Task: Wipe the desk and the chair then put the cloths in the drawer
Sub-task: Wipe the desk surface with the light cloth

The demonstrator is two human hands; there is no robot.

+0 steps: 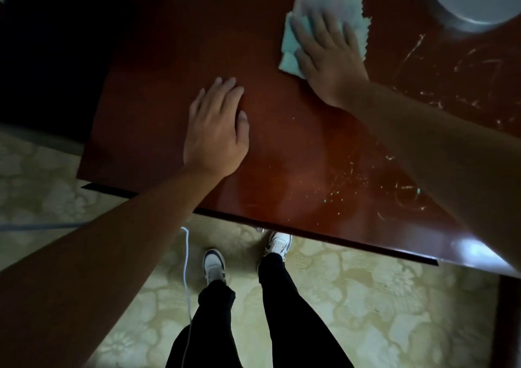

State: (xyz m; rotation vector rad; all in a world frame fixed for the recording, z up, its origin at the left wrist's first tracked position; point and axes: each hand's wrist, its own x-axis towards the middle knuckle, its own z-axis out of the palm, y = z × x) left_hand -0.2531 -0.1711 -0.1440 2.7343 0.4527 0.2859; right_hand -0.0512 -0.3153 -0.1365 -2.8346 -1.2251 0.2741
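Wooden desk (pixel 174 57), two cloths (pixel 324 9)

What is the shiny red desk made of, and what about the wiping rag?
The desk looks like wood with a glossy reddish-brown varnish: it mirrors light near its front edge and shows pale scratches. It could be veneer. The cloth under the right hand looks like soft woven fabric, perhaps microfibre, pale blue-green, with zigzag-cut edges.

Single head-worn view, steeply downward and close over the desk (pixel 169 66), floor (pixel 366 297) and legs below.
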